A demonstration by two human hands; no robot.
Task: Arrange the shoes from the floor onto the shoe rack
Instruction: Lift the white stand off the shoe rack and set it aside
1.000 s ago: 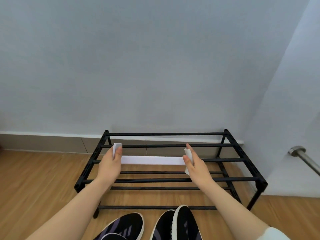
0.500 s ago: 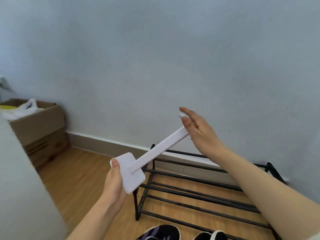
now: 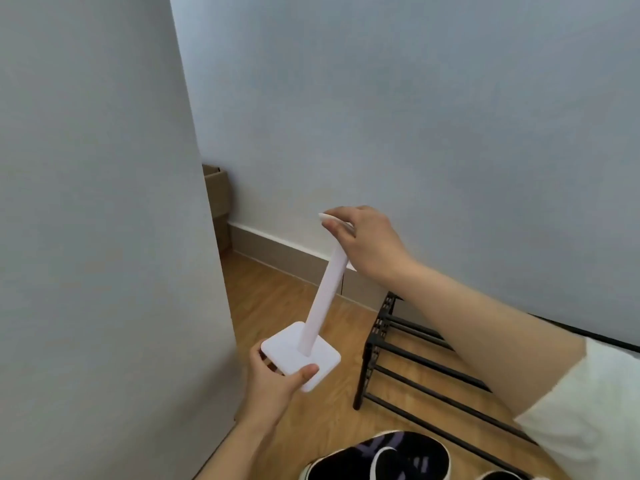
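Note:
A white stand [image 3: 323,299], a long bar with a square plate at each end, hangs in the air to the left of the black metal shoe rack [image 3: 408,362]. My left hand [image 3: 273,382] grips its lower plate. My right hand [image 3: 367,240] holds the upper end, and the bar runs steeply between them. A black and purple shoe with a white sole [image 3: 377,459] lies on the wood floor at the bottom of the head view. The toe of a second shoe [image 3: 498,475] peeks in beside it. The rack's bars carry nothing.
A pale grey panel or wall edge [image 3: 104,237] fills the left side, close to my left hand. Behind it a cardboard box [image 3: 218,202] stands in the corner. The grey wall and skirting board [image 3: 277,251] run behind the rack.
The white stand was lifted off the rack and carried left, tipping from flat to nearly upright. My view swung left, so the rack now sits at the right and the panel fills the left.

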